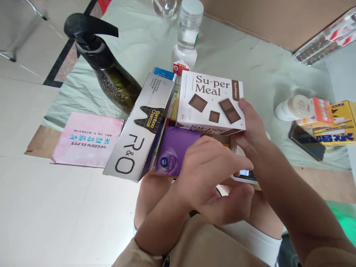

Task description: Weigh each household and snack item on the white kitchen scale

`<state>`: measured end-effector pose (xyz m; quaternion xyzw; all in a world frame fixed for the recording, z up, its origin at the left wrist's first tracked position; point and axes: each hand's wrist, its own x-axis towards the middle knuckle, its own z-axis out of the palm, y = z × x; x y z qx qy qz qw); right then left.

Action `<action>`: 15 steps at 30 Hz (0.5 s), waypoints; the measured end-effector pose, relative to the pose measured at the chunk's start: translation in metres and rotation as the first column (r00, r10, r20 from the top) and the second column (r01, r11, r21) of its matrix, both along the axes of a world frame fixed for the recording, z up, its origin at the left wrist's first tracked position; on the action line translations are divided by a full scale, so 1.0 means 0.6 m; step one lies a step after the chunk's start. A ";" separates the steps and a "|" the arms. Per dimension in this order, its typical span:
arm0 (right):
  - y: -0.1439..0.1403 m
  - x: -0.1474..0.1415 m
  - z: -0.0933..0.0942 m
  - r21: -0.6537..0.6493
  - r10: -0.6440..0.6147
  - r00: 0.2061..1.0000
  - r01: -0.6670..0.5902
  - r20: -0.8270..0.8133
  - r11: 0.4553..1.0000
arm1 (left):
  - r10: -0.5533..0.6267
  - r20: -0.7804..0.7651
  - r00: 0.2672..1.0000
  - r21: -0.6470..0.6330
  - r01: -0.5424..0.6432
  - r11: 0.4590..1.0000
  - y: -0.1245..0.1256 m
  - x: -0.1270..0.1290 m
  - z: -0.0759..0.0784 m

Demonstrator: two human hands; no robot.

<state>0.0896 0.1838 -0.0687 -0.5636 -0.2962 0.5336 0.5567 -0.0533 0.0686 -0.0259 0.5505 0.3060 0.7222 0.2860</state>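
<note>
My right hand (251, 128) grips the right edge of a white chocolate box (208, 100) marked "Su-per Meal", its fingers partly hidden. The box tilts above a purple pack (178, 148). My left hand (214, 178) crosses in front, thumb and forefinger apart, with nothing seen between them. Beyond those fingertips is a white device (246, 178) with a small lit display, mostly covered by my hands. Left of the purple pack leans a long silver toothpaste box (139, 129) reading "Bamboo Charcoal".
A dark green pump bottle (108, 70) and a pink box (89, 139) stand left. Behind are clear-and-white bottles (186, 37). To the right lie a white bottle (293, 107), an orange box (319, 111), a yellow box (340, 124) and a phone (306, 141). Cardboard (250, 18) rises behind.
</note>
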 end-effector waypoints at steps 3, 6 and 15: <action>0.004 -0.010 0.004 -0.056 -0.066 0.998 0.066 0.007 0.996 | -0.006 -0.009 1.000 -0.014 0.006 1.000 0.003 -0.008 0.001; 0.005 -0.021 0.015 -0.090 -0.043 0.999 0.041 -0.020 0.995 | -0.008 -0.022 1.000 -0.015 0.007 1.000 0.005 -0.008 0.002; -0.012 -0.059 0.025 -0.098 0.003 0.990 -0.018 -0.144 0.995 | -0.015 -0.041 0.999 -0.011 0.015 1.000 0.001 -0.005 -0.005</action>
